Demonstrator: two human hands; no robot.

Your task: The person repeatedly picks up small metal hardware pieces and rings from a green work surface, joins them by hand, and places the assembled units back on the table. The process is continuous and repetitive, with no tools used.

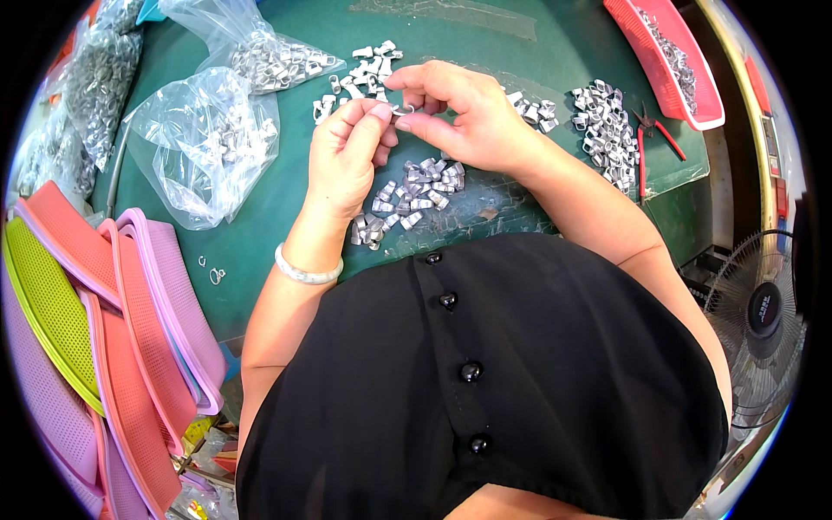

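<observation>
My left hand (345,154), with a pale bangle (309,276) on its wrist, pinches a small silver metal piece (404,110) between thumb and fingers. From the other side, my right hand (472,117) holds the same piece, its thumb below it and its fingers curled around. The piece is partly covered by the fingertips, so its exact shape is hidden. Just beyond the hands lies a scatter of loose silver metal parts (374,68). A pile of similar parts (425,184) sits between my forearms, close to the table's near edge.
Clear plastic bags of metal parts (208,143) (282,65) lie on the green table (511,208). To the right are another heap (607,130), red-handled pliers (643,152) and a pink basket (624,22). Stacked colored baskets (165,286) stand left; a fan (763,312) stands right.
</observation>
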